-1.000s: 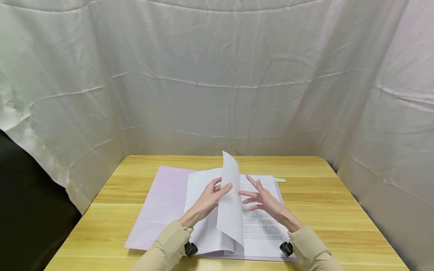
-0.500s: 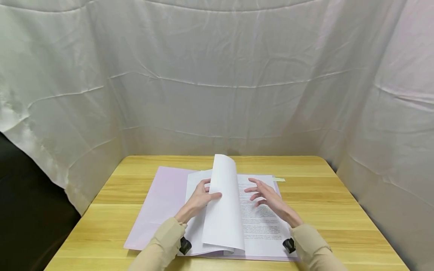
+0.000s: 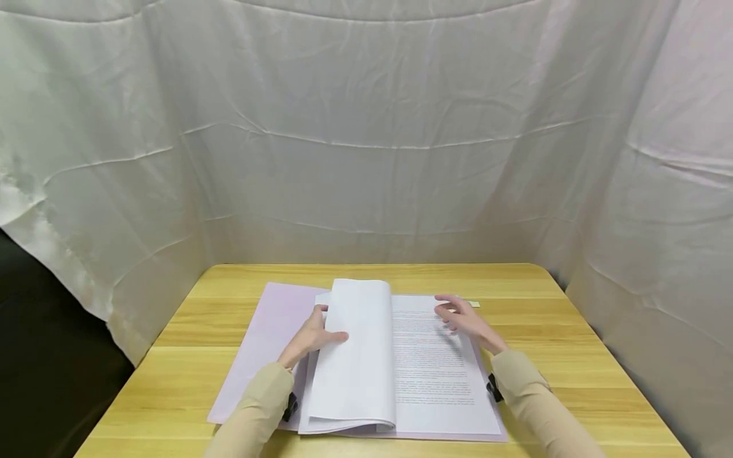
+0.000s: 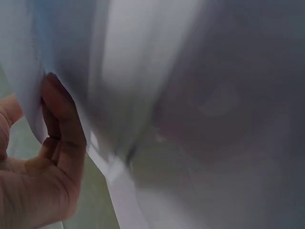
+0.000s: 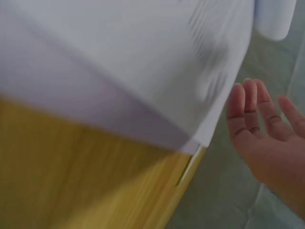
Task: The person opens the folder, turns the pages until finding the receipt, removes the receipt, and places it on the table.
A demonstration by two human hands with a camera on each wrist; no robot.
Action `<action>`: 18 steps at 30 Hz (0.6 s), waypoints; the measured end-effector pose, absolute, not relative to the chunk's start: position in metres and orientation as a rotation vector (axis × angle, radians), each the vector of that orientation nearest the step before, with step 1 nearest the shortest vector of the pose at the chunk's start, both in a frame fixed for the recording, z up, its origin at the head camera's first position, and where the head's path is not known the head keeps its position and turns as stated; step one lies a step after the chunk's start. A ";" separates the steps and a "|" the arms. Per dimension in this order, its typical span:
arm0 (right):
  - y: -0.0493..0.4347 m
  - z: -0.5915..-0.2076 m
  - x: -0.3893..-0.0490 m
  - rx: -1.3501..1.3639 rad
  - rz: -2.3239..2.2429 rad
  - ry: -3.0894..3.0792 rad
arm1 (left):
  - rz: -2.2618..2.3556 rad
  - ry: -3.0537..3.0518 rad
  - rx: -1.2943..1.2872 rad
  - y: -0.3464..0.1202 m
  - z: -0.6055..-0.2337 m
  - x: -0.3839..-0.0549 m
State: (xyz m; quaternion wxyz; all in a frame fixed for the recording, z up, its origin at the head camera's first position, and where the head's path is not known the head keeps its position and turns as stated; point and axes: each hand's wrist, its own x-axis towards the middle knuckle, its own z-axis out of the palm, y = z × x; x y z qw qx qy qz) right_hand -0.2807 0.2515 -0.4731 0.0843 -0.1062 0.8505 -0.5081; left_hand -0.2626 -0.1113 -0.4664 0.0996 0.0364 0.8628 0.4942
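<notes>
A lilac folder (image 3: 275,337) lies open on the wooden table with white sheets in it. My left hand (image 3: 312,334) grips a turned-over sheet (image 3: 357,356) by its left edge, thumb on top and fingers underneath. In the left wrist view, the fingers (image 4: 66,124) curl behind the paper. The sheet bends in a curve near the middle of the folder, its blank side up. On the right lies a printed page (image 3: 432,356) full of text lines. Over its upper right part hovers my right hand (image 3: 466,321), fingers loosely bent and holding nothing.
A pale yellow tab (image 3: 474,304) sticks out past the folder's upper right edge. Wood tabletop (image 3: 561,343) surrounds the folder. Grey-white cloth (image 3: 366,159) hangs behind and at both sides, and black material (image 3: 51,343) shows at the lower left.
My left hand has moved left, carrying the sheet from nearly upright down toward the left side. My right hand has drawn back to the right, its fingers less spread.
</notes>
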 end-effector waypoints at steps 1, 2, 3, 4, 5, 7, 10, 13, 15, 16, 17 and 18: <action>0.253 -0.475 -0.283 -0.316 -1.488 2.570 | 1.410 2.589 0.107 -0.114 -0.468 -0.264; 0.255 -0.476 -0.286 -0.325 -1.450 2.609 | 1.361 2.624 0.104 -0.116 -0.469 -0.264; 0.257 -0.478 -0.288 -0.322 -1.417 2.653 | 1.322 2.648 0.099 -0.118 -0.469 -0.264; 0.259 -0.480 -0.291 -0.327 -1.373 2.702 | 1.285 2.666 0.103 -0.119 -0.470 -0.264; 0.260 -0.482 -0.293 -0.324 -1.338 2.745 | 1.257 2.680 0.109 -0.120 -0.470 -0.264; 0.263 -0.486 -0.298 -0.325 -1.254 2.836 | 1.209 2.712 0.129 -0.122 -0.471 -0.264; 0.265 -0.490 -0.303 -0.277 -1.192 2.901 | 1.141 2.766 0.161 -0.125 -0.472 -0.263; 0.266 -0.493 -0.307 -0.236 -1.170 2.920 | 1.078 2.805 0.148 -0.127 -0.475 -0.263; 0.267 -0.494 -0.309 -0.213 -1.165 2.920 | 1.040 2.818 0.127 -0.128 -0.478 -0.264; 0.267 -0.494 -0.309 -0.206 -1.158 2.920 | 1.029 2.819 0.119 -0.129 -0.479 -0.264; 0.267 -0.495 -0.310 -0.202 -1.148 2.923 | 1.023 2.818 0.105 -0.129 -0.480 -0.264; 0.268 -0.495 -0.310 -0.199 -1.142 2.923 | 1.014 2.820 0.104 -0.129 -0.480 -0.264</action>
